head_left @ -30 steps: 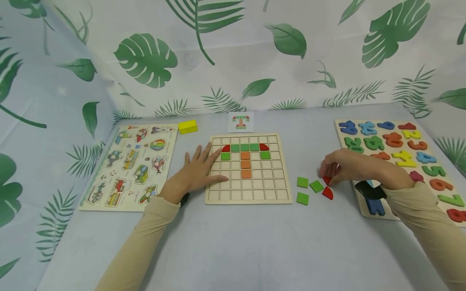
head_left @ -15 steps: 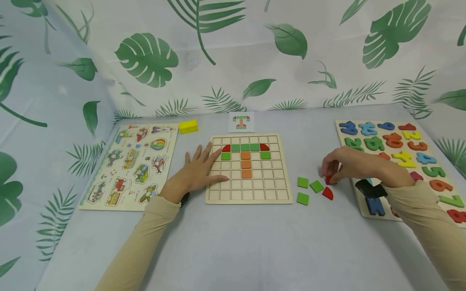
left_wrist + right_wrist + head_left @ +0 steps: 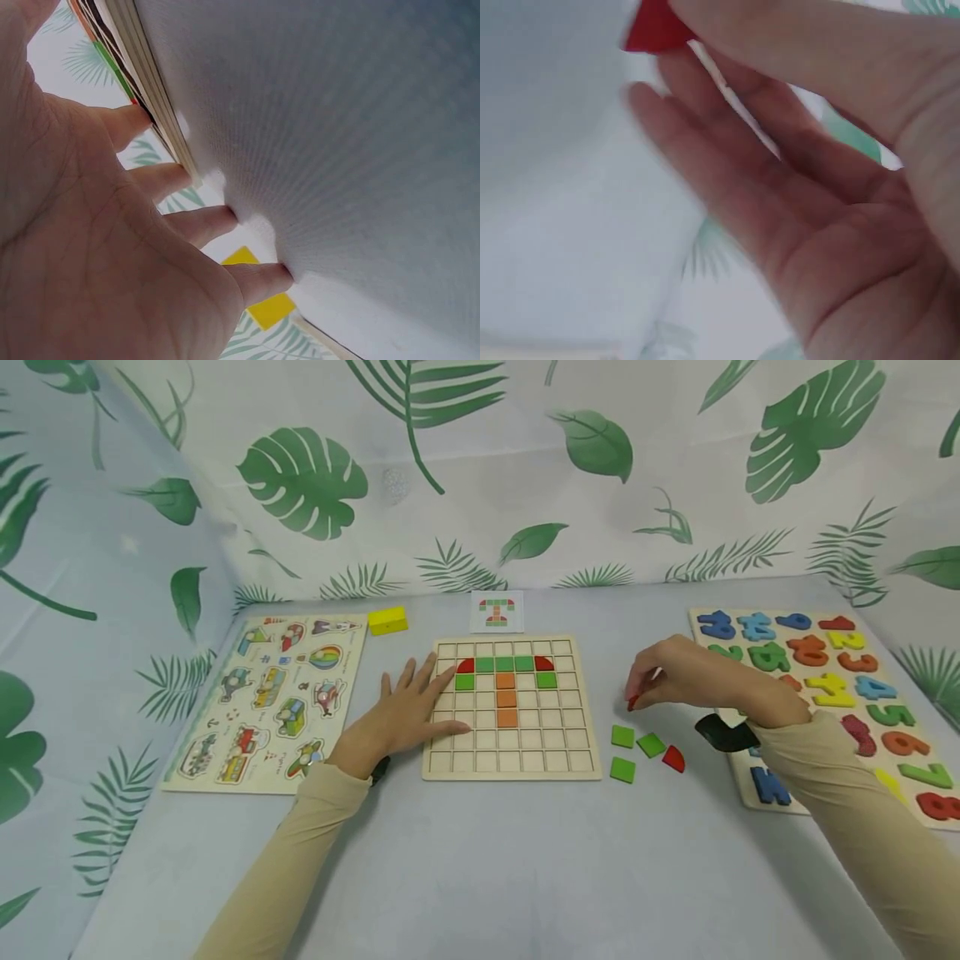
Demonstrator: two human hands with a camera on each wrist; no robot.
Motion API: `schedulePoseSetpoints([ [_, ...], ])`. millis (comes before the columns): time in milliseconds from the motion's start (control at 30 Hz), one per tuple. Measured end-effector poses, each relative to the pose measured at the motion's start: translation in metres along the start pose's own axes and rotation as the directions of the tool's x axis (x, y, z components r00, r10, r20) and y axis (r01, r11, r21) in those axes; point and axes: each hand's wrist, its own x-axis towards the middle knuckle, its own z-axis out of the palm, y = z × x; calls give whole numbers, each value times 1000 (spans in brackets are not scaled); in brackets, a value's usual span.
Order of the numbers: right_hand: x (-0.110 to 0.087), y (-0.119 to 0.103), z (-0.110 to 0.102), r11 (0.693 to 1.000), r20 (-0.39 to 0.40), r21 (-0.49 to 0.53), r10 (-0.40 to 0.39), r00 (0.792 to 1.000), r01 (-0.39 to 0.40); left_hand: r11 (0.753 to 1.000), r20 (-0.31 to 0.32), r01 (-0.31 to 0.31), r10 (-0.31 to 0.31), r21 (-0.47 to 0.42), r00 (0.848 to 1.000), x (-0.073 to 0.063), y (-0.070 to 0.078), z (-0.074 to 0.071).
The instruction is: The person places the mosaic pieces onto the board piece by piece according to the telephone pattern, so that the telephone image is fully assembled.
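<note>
Red piece (image 3: 657,30) is pinched between the right hand's (image 3: 684,672) thumb and fingers, right of the grid board (image 3: 465,762). Left hand (image 3: 397,718), fingers spread, touches the board's left edge. Half a second earlier, the pinched piece was farther from the board, beside the red quarter-round (image 3: 673,759).

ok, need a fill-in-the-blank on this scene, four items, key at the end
1. The right hand pinches a ____ piece.
2. On the grid board, the vertical column holds three ____ squares.
3. Exactly ____ loose green squares lie on the table.
4. Beyond the left hand, the block is ____.

Missing words: red; orange; three; yellow.
</note>
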Motion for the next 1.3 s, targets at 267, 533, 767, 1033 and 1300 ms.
schedulePoseSetpoints([
  [267,38,-28,23,981,-37,28,-190,981,191,1000,3,-2,2,-11,1000,0,-1,1],
  [533,61,-42,50,963,-167,36,-256,952,266,1000,6,0,1,-17,1000,2,-2,1],
  [767,69,-47,66,959,-227,79,-250,941,273,1000,-2,-7,7,-2,1000,3,-3,2],
  [1033,72,-48,73,961,-230,77,-242,943,265,1000,9,2,-2,-7,1000,2,-2,1],
  [1300,74,-51,77,965,-224,68,-232,947,252,1000,10,5,-5,-7,1000,2,0,0],
])
